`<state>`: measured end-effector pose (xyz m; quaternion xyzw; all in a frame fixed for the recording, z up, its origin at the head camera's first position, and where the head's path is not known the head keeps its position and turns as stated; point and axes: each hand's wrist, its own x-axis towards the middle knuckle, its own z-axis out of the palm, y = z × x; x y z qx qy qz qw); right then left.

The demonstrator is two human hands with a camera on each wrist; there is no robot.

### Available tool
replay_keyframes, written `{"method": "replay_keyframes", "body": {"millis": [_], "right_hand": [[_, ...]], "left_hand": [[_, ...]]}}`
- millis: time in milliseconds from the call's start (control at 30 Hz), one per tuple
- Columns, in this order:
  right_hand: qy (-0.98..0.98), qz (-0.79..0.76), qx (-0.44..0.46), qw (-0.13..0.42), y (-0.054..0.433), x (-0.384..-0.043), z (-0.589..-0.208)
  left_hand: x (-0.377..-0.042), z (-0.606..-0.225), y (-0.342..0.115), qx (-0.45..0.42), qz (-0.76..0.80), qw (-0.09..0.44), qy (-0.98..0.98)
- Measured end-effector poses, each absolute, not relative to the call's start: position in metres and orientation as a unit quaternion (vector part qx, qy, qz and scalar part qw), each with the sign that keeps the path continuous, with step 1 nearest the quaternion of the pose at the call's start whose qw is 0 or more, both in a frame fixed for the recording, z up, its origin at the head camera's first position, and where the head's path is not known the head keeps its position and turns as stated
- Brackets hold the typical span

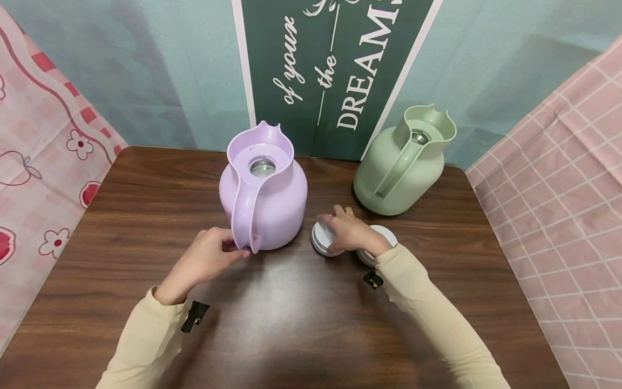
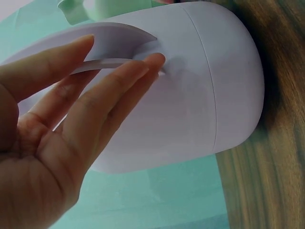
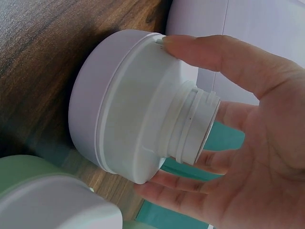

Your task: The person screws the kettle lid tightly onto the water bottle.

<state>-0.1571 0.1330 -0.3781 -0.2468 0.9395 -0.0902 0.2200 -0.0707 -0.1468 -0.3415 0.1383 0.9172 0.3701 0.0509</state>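
A lilac vacuum jug (image 1: 282, 208) stands upright and uncapped, its spout away from me and its handle (image 1: 243, 213) facing me. My left hand (image 1: 209, 256) holds the lower part of that handle, thumb on one side and fingers on the other, as the left wrist view also shows. To the right of the jug, my right hand (image 1: 352, 232) grips the lilac stopper lid (image 3: 138, 105) by its rim between thumb and fingers. The lid lies upside down on the table, with its white threaded neck (image 3: 193, 126) pointing up toward the palm.
A green vacuum jug (image 1: 389, 175), also uncapped, stands at the back right. Beneath my right wrist lies a second lid (image 1: 387, 236), green with a white underside. A dark green lettered panel (image 1: 311, 119) hangs behind the brown wooden table (image 1: 301, 335); patterned cloths flank both sides.
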Motion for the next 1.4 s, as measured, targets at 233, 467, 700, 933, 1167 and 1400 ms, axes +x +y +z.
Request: {"method": "replay_keyframes", "body": {"millis": [233, 467, 700, 933, 1167, 1400], "right_hand": [[0.937, -0.100, -0.255, 0.216, 0.137, -0.161, -0.384], [0.937, -0.100, -0.246, 0.225, 0.133, -0.158, -0.376], [0.938, -0.098, -0.247, 0.221, 0.134, -0.158, -0.376], [0.941, -0.111, -0.247, 0.203, 0.135, -0.159, -0.375], [0.943, -0.130, -0.241, 0.187, 0.139, -0.163, -0.366], [0.942, -0.157, -0.247, 0.163, 0.144, -0.166, -0.353]], "left_hand": [[-0.071, -0.342, -0.148, 0.143, 0.373, 0.050, 0.915], [-0.070, -0.342, -0.148, 0.144, 0.375, 0.050, 0.915], [-0.071, -0.341, -0.148, 0.140, 0.382, 0.065, 0.911], [-0.070, -0.340, -0.147, 0.142, 0.380, 0.065, 0.912], [-0.070, -0.339, -0.147, 0.140, 0.380, 0.069, 0.912], [-0.070, -0.340, -0.147, 0.142, 0.378, 0.071, 0.912]]}}
